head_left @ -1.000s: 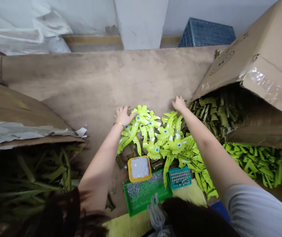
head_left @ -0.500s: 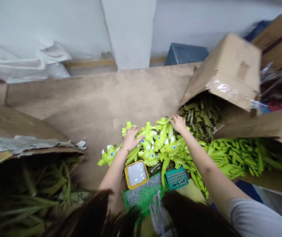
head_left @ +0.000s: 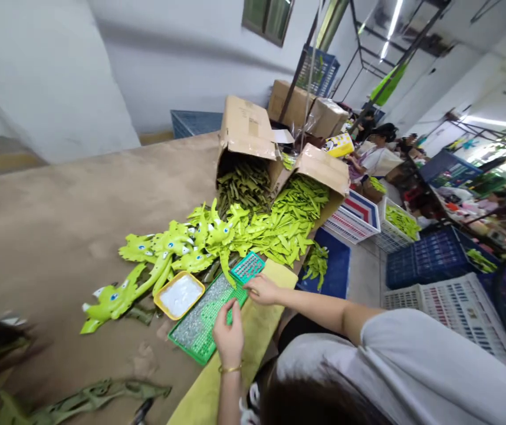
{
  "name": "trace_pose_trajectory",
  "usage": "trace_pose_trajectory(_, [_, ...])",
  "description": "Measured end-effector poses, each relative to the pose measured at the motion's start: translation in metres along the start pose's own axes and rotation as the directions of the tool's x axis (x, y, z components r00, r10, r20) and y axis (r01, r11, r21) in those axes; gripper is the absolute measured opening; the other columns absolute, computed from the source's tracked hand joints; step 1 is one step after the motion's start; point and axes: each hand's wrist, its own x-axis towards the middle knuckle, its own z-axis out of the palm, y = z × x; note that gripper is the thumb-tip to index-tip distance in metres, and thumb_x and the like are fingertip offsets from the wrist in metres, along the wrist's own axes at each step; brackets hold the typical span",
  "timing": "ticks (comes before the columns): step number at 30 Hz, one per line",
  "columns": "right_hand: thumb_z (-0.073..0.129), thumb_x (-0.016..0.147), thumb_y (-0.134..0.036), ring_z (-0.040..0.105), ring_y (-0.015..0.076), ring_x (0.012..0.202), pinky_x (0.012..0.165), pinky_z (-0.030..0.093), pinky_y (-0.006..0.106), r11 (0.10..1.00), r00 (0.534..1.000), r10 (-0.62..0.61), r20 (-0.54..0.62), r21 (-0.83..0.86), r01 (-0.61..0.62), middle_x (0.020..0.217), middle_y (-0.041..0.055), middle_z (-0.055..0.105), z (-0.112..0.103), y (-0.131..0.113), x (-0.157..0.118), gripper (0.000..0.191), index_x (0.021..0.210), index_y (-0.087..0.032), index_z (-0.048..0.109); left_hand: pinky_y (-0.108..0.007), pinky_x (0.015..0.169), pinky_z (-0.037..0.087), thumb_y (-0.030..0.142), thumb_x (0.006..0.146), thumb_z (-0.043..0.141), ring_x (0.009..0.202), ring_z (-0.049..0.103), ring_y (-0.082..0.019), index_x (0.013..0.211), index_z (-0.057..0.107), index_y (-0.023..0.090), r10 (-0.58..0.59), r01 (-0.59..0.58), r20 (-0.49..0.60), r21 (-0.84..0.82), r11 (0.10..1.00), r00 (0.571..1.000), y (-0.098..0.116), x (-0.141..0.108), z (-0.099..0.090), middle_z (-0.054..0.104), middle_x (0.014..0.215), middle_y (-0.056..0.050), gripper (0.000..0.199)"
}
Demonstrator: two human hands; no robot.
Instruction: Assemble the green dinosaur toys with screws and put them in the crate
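Note:
My left hand (head_left: 229, 332) is over the right edge of the green basket (head_left: 206, 316), thumb and fingertips nearly together; anything between them is too small to make out. My right hand (head_left: 262, 289) has its fingers pinched beside the small teal tray (head_left: 247, 268) of small round parts; what it holds is too small to tell. Shiny small bits lie in the green basket. A yellow-rimmed tray (head_left: 201, 289) with white contents stands to its left. Behind these lie bright green dinosaur-like heads (head_left: 222, 232) with blue eyes and white horns.
Cardboard boxes lie open with dark green pieces (head_left: 244, 183) and bright green pieces (head_left: 299, 200). Yellow sheeting (head_left: 253, 330) covers the table's near edge. A blue bin (head_left: 335, 260) stands below on the right. Crates and several people are farther back.
The view has swung to the right. Both hands have come back from the green heads to the green basket and teal tray, and their fingers have drawn together.

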Motion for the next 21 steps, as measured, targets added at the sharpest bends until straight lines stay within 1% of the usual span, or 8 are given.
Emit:
trace_pose_trajectory(3, [0.055, 0.087, -0.020, 0.064, 0.0195, 0.104, 0.106, 0.038, 0.042, 1.000, 0.995, -0.017, 0.098, 0.004, 0.016, 0.107, 0.0079, 0.071, 0.016, 0.005, -0.045, 0.024, 0.107, -0.018, 0.068, -0.042, 0.095, 0.052, 0.054, 0.085, 0.042, 0.104, 0.066, -0.027, 0.099, 0.064, 0.022, 0.122, -0.128, 0.138, 0.029, 0.991, 0.983, 0.023, -0.024, 0.017, 0.070, 0.108, -0.014, 0.042])
trace_pose_trajectory(6, [0.055, 0.088, -0.021, 0.066, 0.0185, 0.099, 0.099, 0.045, 0.042, 1.000, 0.984, 0.009, 0.176, 0.014, -0.012, 0.103, 0.0073, 0.072, 0.026, 0.017, -0.088, 0.023, 0.108, -0.016, 0.067, -0.042, 0.098, 0.051, 0.056, 0.087, 0.045, 0.107, 0.065, -0.027, 0.101, 0.065, 0.022, 0.250, -0.251, 0.253, -0.028, 0.967, 0.934, 0.055, -0.039, 0.031, 0.070, 0.110, -0.012, 0.042])
trace_pose_trajectory(10, [0.061, 0.088, -0.030, 0.065, 0.0171, 0.096, 0.092, 0.051, 0.041, 0.995, 0.968, 0.059, 0.244, 0.060, -0.076, 0.104, 0.0057, 0.070, 0.031, 0.047, -0.149, 0.025, 0.108, -0.016, 0.065, -0.042, 0.106, 0.045, 0.059, 0.085, 0.049, 0.122, 0.057, -0.026, 0.120, 0.059, 0.021, 0.409, -0.313, 0.323, -0.308, 0.898, 0.853, 0.118, -0.039, 0.067, 0.060, 0.131, -0.014, 0.053])
trace_pose_trajectory(13, [0.061, 0.089, -0.036, 0.063, 0.0177, 0.101, 0.093, 0.052, 0.042, 0.974, 0.965, 0.154, 0.210, 0.130, -0.184, 0.112, 0.0069, 0.066, 0.029, 0.093, -0.210, 0.030, 0.112, -0.016, 0.063, -0.042, 0.103, 0.047, 0.064, 0.086, 0.040, 0.127, 0.054, -0.025, 0.138, 0.044, 0.025, 0.477, -0.276, 0.285, -0.533, 0.799, 0.831, 0.163, -0.033, 0.107, 0.046, 0.147, -0.013, 0.065])
trace_pose_trajectory(15, [0.058, 0.091, -0.038, 0.062, 0.0184, 0.105, 0.094, 0.052, 0.043, 0.934, 0.949, 0.274, 0.155, 0.192, -0.301, 0.117, 0.0076, 0.064, 0.032, 0.139, -0.264, 0.032, 0.115, -0.015, 0.061, -0.041, 0.103, 0.047, 0.063, 0.087, 0.039, 0.127, 0.054, -0.024, 0.139, 0.042, 0.027, 0.496, -0.284, 0.222, -0.600, 0.748, 0.839, 0.182, -0.034, 0.143, 0.046, 0.148, -0.012, 0.064])
trace_pose_trajectory(17, [0.056, 0.092, -0.039, 0.061, 0.0191, 0.107, 0.095, 0.051, 0.044, 0.859, 0.896, 0.431, 0.105, 0.258, -0.443, 0.118, 0.0079, 0.063, 0.039, 0.191, -0.329, 0.033, 0.115, -0.015, 0.060, -0.039, 0.103, 0.048, 0.061, 0.085, 0.044, 0.123, 0.057, -0.023, 0.136, 0.046, 0.025, 0.483, -0.285, 0.207, -0.589, 0.756, 0.851, 0.185, -0.046, 0.191, 0.052, 0.142, -0.014, 0.063])
trace_pose_trajectory(19, [0.056, 0.093, -0.039, 0.061, 0.0192, 0.107, 0.095, 0.051, 0.044, 0.753, 0.810, 0.580, 0.087, 0.322, -0.574, 0.117, 0.0079, 0.062, 0.053, 0.243, -0.401, 0.033, 0.115, -0.015, 0.060, -0.038, 0.099, 0.050, 0.065, 0.081, 0.045, 0.115, 0.062, -0.023, 0.132, 0.048, 0.021, 0.400, -0.253, 0.281, -0.440, 0.861, 0.872, 0.170, -0.069, 0.249, 0.058, 0.134, -0.015, 0.068])
trace_pose_trajectory(21, [0.056, 0.092, -0.039, 0.061, 0.0191, 0.106, 0.095, 0.052, 0.044, 0.635, 0.712, 0.695, 0.097, 0.380, -0.672, 0.116, 0.0078, 0.063, 0.070, 0.287, -0.474, 0.033, 0.114, -0.015, 0.060, -0.036, 0.091, 0.054, 0.075, 0.075, 0.041, 0.106, 0.066, -0.022, 0.126, 0.052, 0.017, 0.249, -0.203, 0.410, -0.152, 0.967, 0.878, 0.140, -0.108, 0.311, 0.065, 0.123, -0.016, 0.077])
